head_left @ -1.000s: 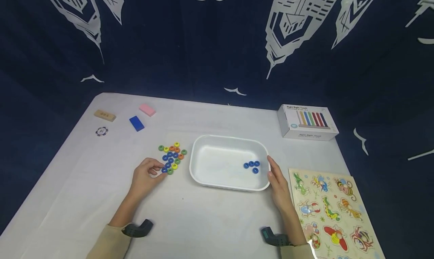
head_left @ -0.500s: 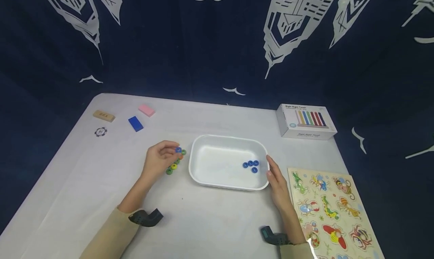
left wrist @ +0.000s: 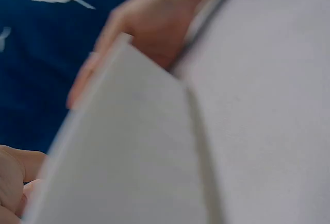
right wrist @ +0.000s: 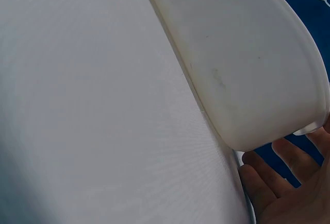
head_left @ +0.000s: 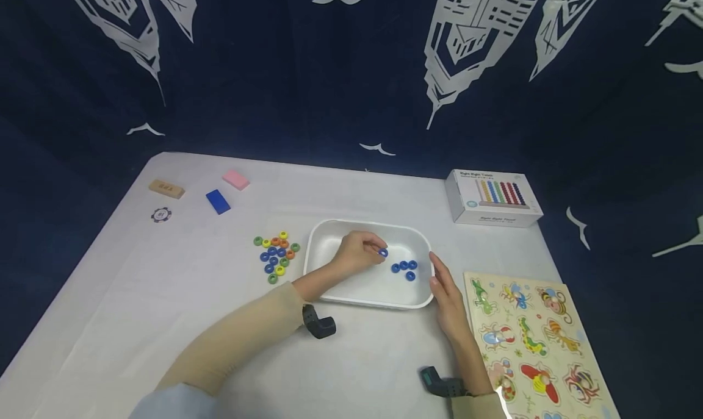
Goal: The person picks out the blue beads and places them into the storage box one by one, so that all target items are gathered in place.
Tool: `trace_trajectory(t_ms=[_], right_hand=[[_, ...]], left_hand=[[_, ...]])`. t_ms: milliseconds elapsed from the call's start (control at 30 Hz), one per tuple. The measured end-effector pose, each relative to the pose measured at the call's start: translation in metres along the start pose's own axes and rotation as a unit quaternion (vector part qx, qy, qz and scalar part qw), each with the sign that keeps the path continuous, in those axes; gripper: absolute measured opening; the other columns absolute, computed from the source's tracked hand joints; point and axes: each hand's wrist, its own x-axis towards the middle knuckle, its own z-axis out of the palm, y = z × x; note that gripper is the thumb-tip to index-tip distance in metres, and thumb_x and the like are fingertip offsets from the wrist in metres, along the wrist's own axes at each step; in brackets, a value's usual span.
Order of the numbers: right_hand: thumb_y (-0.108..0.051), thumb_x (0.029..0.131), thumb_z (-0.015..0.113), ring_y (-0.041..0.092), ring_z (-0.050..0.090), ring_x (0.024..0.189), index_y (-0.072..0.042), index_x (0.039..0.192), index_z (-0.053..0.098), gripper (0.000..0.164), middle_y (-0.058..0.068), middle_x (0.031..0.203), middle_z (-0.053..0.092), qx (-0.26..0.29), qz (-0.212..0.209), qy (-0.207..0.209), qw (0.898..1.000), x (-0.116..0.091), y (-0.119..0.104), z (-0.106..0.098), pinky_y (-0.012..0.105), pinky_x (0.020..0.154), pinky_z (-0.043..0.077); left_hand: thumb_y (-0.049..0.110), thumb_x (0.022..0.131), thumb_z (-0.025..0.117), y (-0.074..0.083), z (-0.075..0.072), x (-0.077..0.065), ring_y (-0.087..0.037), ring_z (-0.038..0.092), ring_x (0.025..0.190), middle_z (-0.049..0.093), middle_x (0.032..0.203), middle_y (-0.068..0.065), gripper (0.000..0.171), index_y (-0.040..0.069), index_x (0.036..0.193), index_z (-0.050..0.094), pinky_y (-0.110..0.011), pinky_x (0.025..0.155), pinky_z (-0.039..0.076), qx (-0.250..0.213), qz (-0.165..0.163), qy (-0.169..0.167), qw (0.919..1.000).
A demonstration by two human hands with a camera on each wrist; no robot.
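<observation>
My left hand (head_left: 357,252) is over the white tray (head_left: 379,291), pinching a blue ring bead (head_left: 383,252) between thumb and fingertips. Several blue beads (head_left: 410,276) lie on the tray floor, just right of that hand. At the tray's right end, my right hand (head_left: 450,300) touches the rim with its fingers extended. The right wrist view shows this hand (right wrist: 294,188) with fingers spread by the tray's outer wall (right wrist: 247,69). In the left wrist view, the left hand's fingers (left wrist: 13,177) show only partly past the tray wall (left wrist: 129,147), and the bead is hidden.
Left of the tray lies a cluster of green, yellow, orange and blue beads (head_left: 273,261). Farther back are a blue block (head_left: 218,202), a pink block (head_left: 235,180), a wooden block (head_left: 167,189) and a round chip (head_left: 161,214). A box (head_left: 491,198) and insect puzzle board (head_left: 529,340) stand right.
My left hand has picked a blue bead from the cluster and carried it rightward over the tray. The right hand has stayed at the tray's right end.
</observation>
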Motion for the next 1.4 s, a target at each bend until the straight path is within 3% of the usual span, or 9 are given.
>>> trace_trajectory(t_ms=[167, 400, 600, 767, 867, 1000, 1100, 1267, 1400], right_hand=[[-0.019, 0.095, 0.034, 0.025, 0.022, 0.133, -0.021, 0.138, 0.029, 0.043, 0.001, 0.146, 0.024, -0.005, -0.001, -0.002, 1.000, -0.001, -0.001, 0.001, 0.042, 0.107, 0.022], [-0.019, 0.095, 0.034, 0.025, 0.023, 0.133, -0.020, 0.138, 0.030, 0.043, 0.001, 0.146, 0.025, -0.016, -0.005, 0.001, 1.000, 0.000, -0.001, 0.000, 0.042, 0.107, 0.022], [-0.019, 0.095, 0.034, 0.024, 0.023, 0.133, -0.020, 0.138, 0.030, 0.043, 0.000, 0.146, 0.025, -0.016, -0.008, 0.002, 1.000, 0.002, -0.002, -0.002, 0.041, 0.108, 0.022], [-0.018, 0.095, 0.034, 0.024, 0.023, 0.133, -0.020, 0.138, 0.030, 0.043, 0.000, 0.146, 0.025, -0.011, -0.003, -0.001, 1.000, 0.001, -0.002, 0.000, 0.041, 0.108, 0.021], [-0.018, 0.095, 0.034, 0.025, 0.022, 0.133, -0.019, 0.138, 0.029, 0.044, 0.001, 0.146, 0.024, -0.012, -0.003, -0.001, 1.000, 0.000, -0.002, 0.000, 0.043, 0.107, 0.021], [-0.017, 0.095, 0.034, 0.025, 0.022, 0.133, -0.019, 0.138, 0.030, 0.044, 0.002, 0.146, 0.024, -0.014, -0.005, 0.003, 1.000, 0.000, -0.001, 0.000, 0.042, 0.107, 0.021], [-0.018, 0.095, 0.034, 0.022, 0.023, 0.133, -0.020, 0.138, 0.030, 0.043, 0.000, 0.146, 0.025, -0.013, -0.004, 0.006, 1.000, 0.001, 0.000, 0.000, 0.039, 0.108, 0.021], [-0.019, 0.095, 0.034, 0.023, 0.023, 0.133, -0.021, 0.138, 0.030, 0.043, -0.001, 0.146, 0.024, -0.018, -0.004, 0.007, 1.000, 0.000, -0.002, 0.000, 0.039, 0.108, 0.022], [-0.019, 0.095, 0.034, 0.023, 0.023, 0.133, -0.022, 0.138, 0.030, 0.043, -0.001, 0.146, 0.024, -0.014, 0.001, 0.006, 1.000, 0.000, -0.001, 0.001, 0.039, 0.108, 0.021]], left_hand=[[0.003, 0.067, 0.069, -0.006, 0.019, 0.012, -0.007, 0.056, 0.067, 0.061, 0.073, 0.002, 0.021, 0.011, 0.086, 0.068, -0.016, 0.059, 0.047, 0.064, -0.007, -0.018, 0.9978], [-0.001, 0.066, 0.067, -0.006, 0.029, 0.020, -0.007, 0.054, 0.065, 0.060, 0.071, 0.002, 0.024, 0.007, 0.089, 0.068, -0.014, 0.057, 0.046, 0.108, 0.008, -0.026, 0.9937], [-0.001, 0.066, 0.067, -0.001, 0.029, 0.021, -0.009, 0.059, 0.073, 0.065, 0.081, -0.001, 0.030, 0.005, 0.095, 0.067, -0.015, 0.064, 0.048, 0.123, 0.007, -0.051, 0.9911], [0.007, 0.068, 0.070, 0.010, 0.020, 0.007, -0.008, 0.060, 0.079, 0.065, 0.095, -0.001, 0.035, 0.009, 0.103, 0.065, -0.015, 0.067, 0.047, 0.149, 0.021, -0.055, 0.9870], [0.012, 0.070, 0.071, 0.020, 0.009, -0.012, -0.007, 0.059, 0.078, 0.064, 0.099, 0.001, 0.036, 0.012, 0.105, 0.064, -0.015, 0.065, 0.046, 0.143, 0.079, -0.037, 0.9859], [0.012, 0.071, 0.071, 0.027, -0.015, -0.045, -0.009, 0.059, 0.081, 0.063, 0.099, 0.002, 0.034, 0.012, 0.105, 0.064, -0.020, 0.065, 0.050, 0.081, 0.168, 0.006, 0.9824], [0.010, 0.073, 0.071, 0.021, -0.042, -0.068, -0.012, 0.058, 0.082, 0.062, 0.098, 0.000, 0.031, 0.011, 0.102, 0.064, -0.024, 0.065, 0.051, 0.026, 0.201, 0.058, 0.9775], [-0.001, 0.072, 0.069, 0.001, -0.093, -0.098, -0.022, 0.057, 0.079, 0.060, 0.095, -0.014, 0.027, -0.001, 0.098, 0.063, -0.025, 0.061, 0.050, -0.032, 0.195, 0.171, 0.9653], [-0.005, 0.072, 0.066, -0.030, -0.127, -0.113, -0.021, 0.057, 0.079, 0.060, 0.094, -0.016, 0.028, -0.005, 0.099, 0.061, -0.019, 0.062, 0.049, -0.048, 0.133, 0.261, 0.9550]])
